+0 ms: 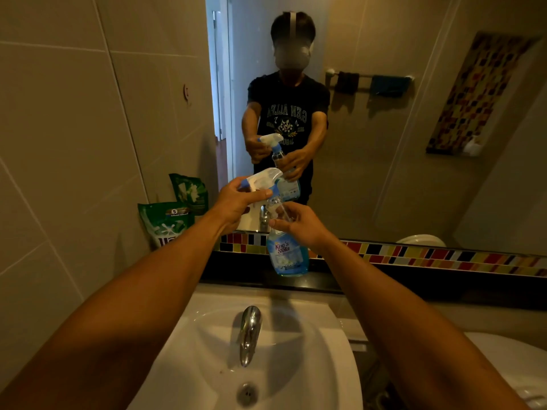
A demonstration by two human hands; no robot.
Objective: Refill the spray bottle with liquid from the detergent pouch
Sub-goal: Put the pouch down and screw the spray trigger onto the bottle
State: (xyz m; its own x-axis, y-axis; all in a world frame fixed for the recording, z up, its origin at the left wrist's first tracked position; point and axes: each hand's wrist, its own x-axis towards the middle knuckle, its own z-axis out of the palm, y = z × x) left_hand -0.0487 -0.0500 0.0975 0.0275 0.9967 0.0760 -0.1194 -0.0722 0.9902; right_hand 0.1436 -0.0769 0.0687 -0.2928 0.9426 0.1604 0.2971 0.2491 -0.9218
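Note:
A clear spray bottle [287, 255] with a blue label and some blue liquid in its lower part stands on the black ledge behind the sink. My right hand [299, 224] grips its neck. My left hand [236, 199] holds the white and blue trigger head [265, 179] at the top of the bottle. A green detergent pouch [162, 224] leans upright against the tiled wall at the left end of the ledge. The mirror repeats the bottle and both hands.
A white sink [296, 365] with a chrome faucet [249, 332] lies below my arms. A mirror [384, 113] fills the wall ahead, over a strip of coloured tiles [444, 257]. A toilet's edge [518, 365] shows at the lower right.

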